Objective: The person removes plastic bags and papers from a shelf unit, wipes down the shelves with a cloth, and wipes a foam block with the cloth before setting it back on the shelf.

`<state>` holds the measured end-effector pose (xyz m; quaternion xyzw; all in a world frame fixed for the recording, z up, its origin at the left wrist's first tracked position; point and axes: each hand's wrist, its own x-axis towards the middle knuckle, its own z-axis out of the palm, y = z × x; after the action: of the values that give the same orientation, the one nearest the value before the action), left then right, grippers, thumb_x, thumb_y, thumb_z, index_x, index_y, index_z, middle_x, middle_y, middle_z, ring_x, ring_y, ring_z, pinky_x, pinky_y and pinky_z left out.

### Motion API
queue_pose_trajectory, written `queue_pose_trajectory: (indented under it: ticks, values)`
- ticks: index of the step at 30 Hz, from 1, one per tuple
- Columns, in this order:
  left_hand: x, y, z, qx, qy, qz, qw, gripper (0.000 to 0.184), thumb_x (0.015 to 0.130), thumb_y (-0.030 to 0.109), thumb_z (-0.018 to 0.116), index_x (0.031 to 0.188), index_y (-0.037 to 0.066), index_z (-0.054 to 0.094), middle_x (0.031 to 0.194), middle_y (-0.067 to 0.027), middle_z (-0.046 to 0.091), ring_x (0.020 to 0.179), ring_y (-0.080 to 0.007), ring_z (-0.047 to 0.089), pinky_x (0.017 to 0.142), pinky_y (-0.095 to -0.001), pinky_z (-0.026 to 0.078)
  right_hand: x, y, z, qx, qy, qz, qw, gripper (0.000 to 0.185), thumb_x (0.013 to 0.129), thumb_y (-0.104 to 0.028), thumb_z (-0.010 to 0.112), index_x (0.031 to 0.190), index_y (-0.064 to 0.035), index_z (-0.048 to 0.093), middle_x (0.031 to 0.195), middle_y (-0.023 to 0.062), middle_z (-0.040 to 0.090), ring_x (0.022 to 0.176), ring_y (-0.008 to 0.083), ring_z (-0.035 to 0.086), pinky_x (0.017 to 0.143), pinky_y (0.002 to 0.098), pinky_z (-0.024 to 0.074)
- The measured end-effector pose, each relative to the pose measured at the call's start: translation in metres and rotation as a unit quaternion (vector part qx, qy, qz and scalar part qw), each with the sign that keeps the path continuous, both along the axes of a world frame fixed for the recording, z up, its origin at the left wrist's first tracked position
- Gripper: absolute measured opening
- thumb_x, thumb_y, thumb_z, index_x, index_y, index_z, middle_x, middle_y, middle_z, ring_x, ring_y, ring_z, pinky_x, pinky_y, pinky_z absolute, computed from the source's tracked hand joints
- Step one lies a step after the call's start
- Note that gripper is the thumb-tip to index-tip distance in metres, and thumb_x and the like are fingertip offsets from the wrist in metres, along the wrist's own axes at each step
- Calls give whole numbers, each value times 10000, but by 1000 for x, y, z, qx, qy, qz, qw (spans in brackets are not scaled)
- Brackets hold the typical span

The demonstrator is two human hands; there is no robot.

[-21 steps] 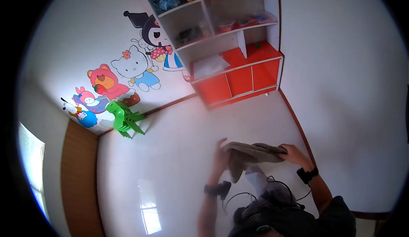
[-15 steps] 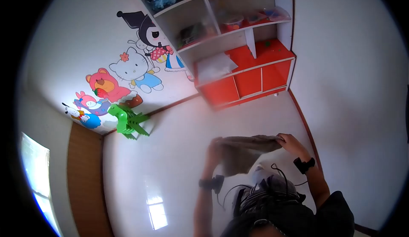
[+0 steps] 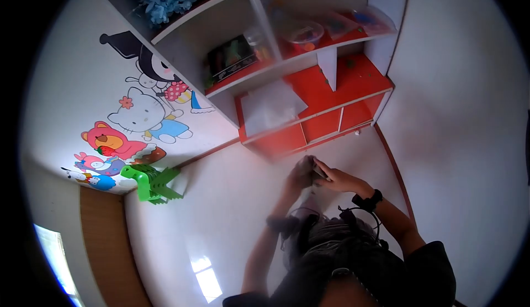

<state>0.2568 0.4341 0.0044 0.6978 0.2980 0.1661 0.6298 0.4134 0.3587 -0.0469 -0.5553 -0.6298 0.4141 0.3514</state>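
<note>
A grey-brown cloth (image 3: pixel 313 170), now bunched small, is between my two hands in front of my body. My left hand (image 3: pixel 300 178) is wrapped round its left side and is blurred. My right hand (image 3: pixel 338 180) pinches its right side, fingers pointing left towards the other hand. The two hands nearly touch. Most of the cloth is hidden by the fingers. Each wrist wears a black band.
A red and white shelf unit (image 3: pixel 320 108) stands ahead, holding a clear tub (image 3: pixel 305 33), a dark box (image 3: pixel 232 57), white paper (image 3: pixel 270 108) and blue flowers (image 3: pixel 165 1). Stacked green chairs (image 3: pixel 150 183) stand by the left wall with cartoon figures. Cables hang near my waist.
The cloth was stretched wide between my hands and is now gathered small. My hands have come together. The view has moved closer to the shelf unit.
</note>
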Motion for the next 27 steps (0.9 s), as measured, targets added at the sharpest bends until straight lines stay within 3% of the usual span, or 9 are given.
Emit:
queue_pose_trajectory:
  ticks: [1, 3, 7, 13, 16, 19, 22, 26, 27]
  values:
    - [15, 22, -48, -25, -72, -15, 997, 371, 839, 255, 482, 1135, 41, 416, 985, -147, 541, 904, -218, 550, 768, -310, 439, 5, 14, -4, 11, 15, -9, 1000, 741, 825, -162, 567, 1360, -84, 62, 1251, 252, 356, 1102, 340, 446, 840, 371, 413]
    - [45, 57, -87, -14, -23, -43, 999, 371, 881, 265, 425, 1168, 35, 378, 1068, -120, 508, 979, -211, 513, 821, -298, 416, 26, 44, 14, 74, 25, -40, 996, 836, 777, -91, 612, 1357, -74, 10, 1206, 247, 403, 1085, 321, 466, 813, 355, 439]
    - [99, 98, -29, -300, -70, -188, 933, 502, 918, 312, 365, 1294, -3, 257, 1225, -91, 401, 1120, -188, 379, 933, -268, 305, 80, 80, 3, 66, -3, -112, 992, 863, 689, -13, 658, 1349, -58, 104, 1236, 202, 391, 1146, 302, 415, 904, 357, 392]
    - [192, 134, -109, -138, -37, -179, 973, 363, 874, 155, 483, 1189, 9, 377, 1110, -95, 476, 1020, -171, 468, 879, -284, 368, 169, 117, -2, -25, -7, -175, 984, 605, 689, 66, 574, 1243, -14, 346, 1163, 167, 478, 1070, 281, 476, 916, 332, 368]
    - [227, 167, -97, 108, -73, -127, 983, 380, 792, 65, 570, 1132, 29, 404, 1036, -114, 494, 989, -209, 484, 874, -308, 372, 223, 144, -12, -35, 29, -166, 985, 509, 694, 111, 508, 1181, -2, 415, 1111, 153, 508, 1034, 240, 497, 890, 322, 381]
    - [262, 196, -114, 292, -25, 71, 953, 492, 711, 47, 644, 1139, 48, 401, 1013, -123, 501, 988, -226, 488, 856, -318, 385, 277, 169, -15, -110, 80, -102, 985, 439, 674, 165, 439, 1073, -10, 495, 1030, 120, 522, 958, 179, 508, 828, 279, 396]
    - [286, 235, -118, 269, -47, 0, 962, 502, 680, 92, 678, 1110, 51, 422, 986, -123, 522, 908, -243, 532, 778, -315, 424, 314, 190, 6, -71, 61, 49, 994, 408, 673, 160, 447, 1033, -17, 521, 997, 96, 529, 924, 172, 511, 817, 264, 388]
    - [305, 271, -116, 173, 33, -80, 981, 438, 676, 152, 678, 1046, 33, 477, 921, -138, 579, 817, -248, 581, 698, -317, 458, 350, 226, 11, -109, 179, 49, 977, 367, 685, 145, 464, 1003, -21, 543, 979, 70, 541, 931, 168, 510, 842, 259, 375]
    - [309, 275, -107, 163, 79, -72, 981, 423, 677, 143, 675, 1038, 29, 487, 920, -136, 582, 827, -240, 579, 710, -318, 457, 358, 239, -3, -37, 84, 73, 993, 411, 700, 125, 495, 1077, -37, 512, 1005, 85, 545, 951, 171, 513, 843, 267, 382]
